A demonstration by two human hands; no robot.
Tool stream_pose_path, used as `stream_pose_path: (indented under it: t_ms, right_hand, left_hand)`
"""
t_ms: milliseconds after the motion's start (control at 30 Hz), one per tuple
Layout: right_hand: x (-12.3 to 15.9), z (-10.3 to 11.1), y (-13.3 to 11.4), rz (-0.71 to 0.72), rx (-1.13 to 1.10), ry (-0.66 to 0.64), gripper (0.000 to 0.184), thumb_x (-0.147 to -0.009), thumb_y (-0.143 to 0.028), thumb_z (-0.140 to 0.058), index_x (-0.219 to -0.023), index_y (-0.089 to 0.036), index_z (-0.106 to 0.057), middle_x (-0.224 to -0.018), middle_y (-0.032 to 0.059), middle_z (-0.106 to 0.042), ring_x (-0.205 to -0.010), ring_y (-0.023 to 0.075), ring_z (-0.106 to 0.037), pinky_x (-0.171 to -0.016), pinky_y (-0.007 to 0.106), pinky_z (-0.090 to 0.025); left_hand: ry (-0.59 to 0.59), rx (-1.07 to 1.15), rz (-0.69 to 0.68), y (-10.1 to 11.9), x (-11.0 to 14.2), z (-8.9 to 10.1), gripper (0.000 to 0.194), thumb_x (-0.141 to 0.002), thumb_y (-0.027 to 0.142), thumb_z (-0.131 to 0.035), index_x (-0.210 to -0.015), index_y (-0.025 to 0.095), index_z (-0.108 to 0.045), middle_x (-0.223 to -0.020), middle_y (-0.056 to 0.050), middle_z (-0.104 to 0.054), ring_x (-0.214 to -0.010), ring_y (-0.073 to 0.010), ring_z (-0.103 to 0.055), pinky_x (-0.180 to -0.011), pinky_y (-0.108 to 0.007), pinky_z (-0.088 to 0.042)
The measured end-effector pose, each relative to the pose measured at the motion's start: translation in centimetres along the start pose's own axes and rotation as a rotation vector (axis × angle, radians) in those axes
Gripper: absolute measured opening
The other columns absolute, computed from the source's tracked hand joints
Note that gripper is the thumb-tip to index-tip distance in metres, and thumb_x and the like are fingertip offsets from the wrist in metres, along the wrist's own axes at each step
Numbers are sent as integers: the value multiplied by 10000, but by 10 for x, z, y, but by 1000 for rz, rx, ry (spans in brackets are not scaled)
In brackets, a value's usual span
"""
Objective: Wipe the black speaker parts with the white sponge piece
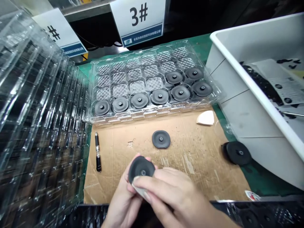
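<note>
Two bare hands work over a cardboard sheet point(190, 164) at a station marked "3#" point(139, 19). The left hand point(123, 198) curls its fingers behind a dark round disc point(141, 169) with a central hub, gripping it near the bottom of the view. The disc is tilted, its hub face turned up toward the camera. It is almost round, so it shows no clear long axis. The right hand point(172, 193) comes in from 4 o'clock, its thumb and fingers pinching a pale wedge of sponge point(140, 192) against the disc's lower edge.

At 12 o'clock, a clear blister tray point(152, 115) holds eight similar discs in its front and right pockets. A lone disc point(161, 139) lies flat on the cardboard just above the hands, and another point(237, 153) leans at 3 o'clock on a green mat point(266, 186). A second pale wedge point(205, 117) sits at 1 o'clock, and a black-and-silver pen point(98, 152) lies at 10 o'clock. Stacked clear trays point(40, 110) rise at 9 o'clock, and a white bin point(249, 107) stands at 2 o'clock.
</note>
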State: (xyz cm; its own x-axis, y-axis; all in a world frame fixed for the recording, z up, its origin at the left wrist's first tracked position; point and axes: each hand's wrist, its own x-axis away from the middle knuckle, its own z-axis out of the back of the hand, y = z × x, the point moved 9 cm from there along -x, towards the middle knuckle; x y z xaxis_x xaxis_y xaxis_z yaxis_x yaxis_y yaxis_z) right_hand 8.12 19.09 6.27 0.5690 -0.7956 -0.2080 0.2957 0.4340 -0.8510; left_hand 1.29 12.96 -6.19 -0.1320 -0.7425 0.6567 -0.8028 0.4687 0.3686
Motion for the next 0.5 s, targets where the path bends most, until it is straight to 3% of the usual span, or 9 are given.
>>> stream_pose_path:
  t_ms: [67, 233, 300, 367, 433, 500]
  right_hand:
    - [-3, -7, 6, -75, 11, -96, 245, -884, -135, -429, -947, -199, -657, -794, 11, -672, -719, 145, -607, -691, 262, -479]
    - [-4, 16, -7, 73, 59, 122, 250, -872, -125, -422, -1012, -108, -627, -742, 59, -647, -680, 169, -584, -663, 304, -461]
    - [7, 14, -12, 106, 31, 48, 230, -872, -109, -440, -1001, -139, -628, -745, 43, -652, -688, 154, -589, -668, 282, -460]
    - [21, 15, -8, 42, 44, -31, 229, -864, -100, -457, -993, -186, -625, -746, 14, -652, -669, 136, -586, -638, 258, -453]
    - [30, 24, -4, -39, 120, -8, 252, -858, -101, -444, -1016, -202, -613, -729, 5, -640, -631, 135, -566, -596, 262, -433]
    - [31, 34, -9, -50, 227, 67, 275, -874, -114, -409, -1047, -185, -610, -713, 20, -627, -612, 148, -535, -580, 286, -404]
  left_hand:
    - [19, -2, -27, 4, -1, 2, 476, -583, 334, -776, -1044, 295, -668, -1087, -16, -700, -1057, -234, -596, -924, -319, -467]
    - [-36, -45, 8, 1, 4, -11, 323, -649, 259, -747, -968, 279, -700, -1020, -24, -712, -1121, -236, -554, -1042, -367, -343]
    - [-32, -50, 8, 5, 9, -14, 362, -630, 262, -759, -984, 302, -693, -1036, -25, -708, -1057, -245, -596, -1023, -396, -365]
    - [-21, -74, 14, 6, 14, -15, 452, -553, 295, -799, -992, 302, -691, -1058, -37, -702, -999, -256, -623, -978, -402, -408]
    - [-16, -84, 16, 4, 18, -17, 564, -447, 338, -829, -993, 297, -693, -1067, -36, -699, -1006, -252, -614, -950, -357, -428]
    - [-6, -71, 10, -2, 24, -18, 607, -433, 350, -833, -1019, 302, -682, -1080, -18, -694, -1062, -229, -581, -954, -295, -413]
